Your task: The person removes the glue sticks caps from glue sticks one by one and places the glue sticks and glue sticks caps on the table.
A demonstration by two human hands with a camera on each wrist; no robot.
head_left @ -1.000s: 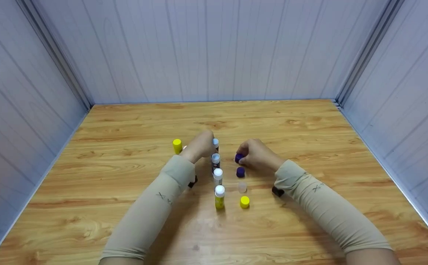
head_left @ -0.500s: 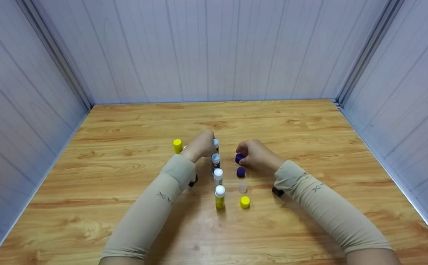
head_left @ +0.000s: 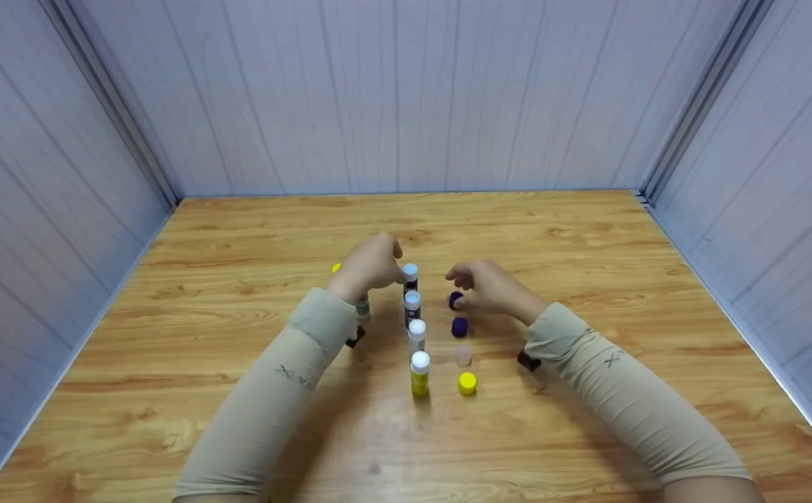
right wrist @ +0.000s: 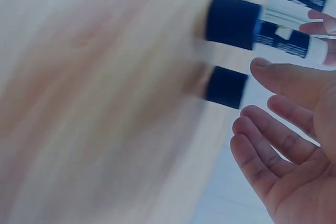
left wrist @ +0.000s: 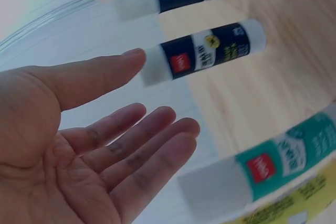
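Observation:
Several uncapped glue sticks stand upright in a column, white tops up; the farthest two, a far dark blue glue stick (head_left: 411, 283) and a second dark blue glue stick (head_left: 413, 312), have dark labels. My left hand (head_left: 370, 265) is just left of the far one, thumb near its white top, fingers spread and holding nothing. Right of the column, my right hand (head_left: 493, 286) hovers around the far dark blue cap (right wrist: 226, 87), fingers relaxed and apart from it. Another dark blue cap (head_left: 459, 327) stands nearer.
Closer in stand a yellow glue stick (head_left: 420, 381), a white-labelled glue stick (head_left: 417, 337), a translucent cap (head_left: 462, 356) and a yellow cap (head_left: 467, 383). Left of the column, a teal glue stick (left wrist: 283, 158) and another yellow glue stick (left wrist: 294, 203) are partly hidden behind the left hand.
My left hand has let go of the far glue stick and shifted slightly left and away. My right fingers have loosened from the far dark blue cap, which stays standing.

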